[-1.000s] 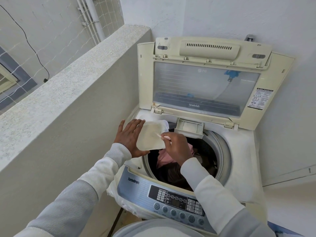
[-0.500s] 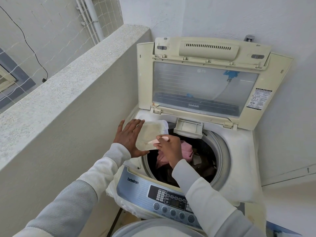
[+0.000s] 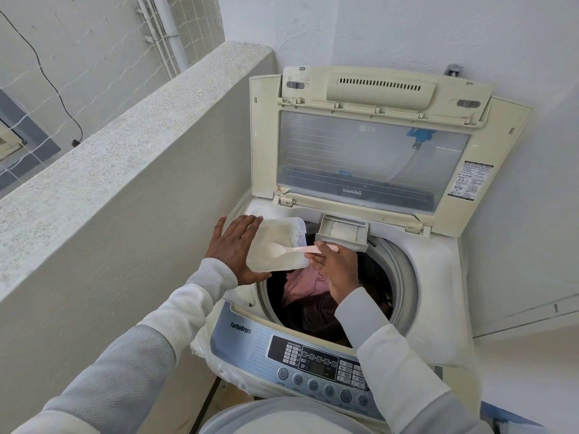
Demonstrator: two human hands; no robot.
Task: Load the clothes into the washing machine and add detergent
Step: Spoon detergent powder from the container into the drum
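Note:
A top-loading washing machine [image 3: 438,277] stands with its lid [image 3: 376,145] raised. Pink and dark clothes [image 3: 308,285] lie in the drum. My left hand [image 3: 233,249] holds a pale plastic container of white detergent powder [image 3: 275,242] tilted over the drum's left rim. My right hand [image 3: 336,266] grips a pink spoon [image 3: 300,249], whose bowl lies inside the container with powder on it. The small detergent drawer [image 3: 343,231] at the back of the opening stands pulled out.
A rough concrete parapet wall [image 3: 125,151] runs close along the machine's left side. White walls close in behind and to the right. The control panel [image 3: 313,364] with buttons faces me at the front. Plastic wrap [image 3: 213,358] hangs off the machine's front left corner.
My right hand has drawn back toward the right, showing the pink spoon with its bowl in the powder. The container stays in my left hand, tilted more open toward me.

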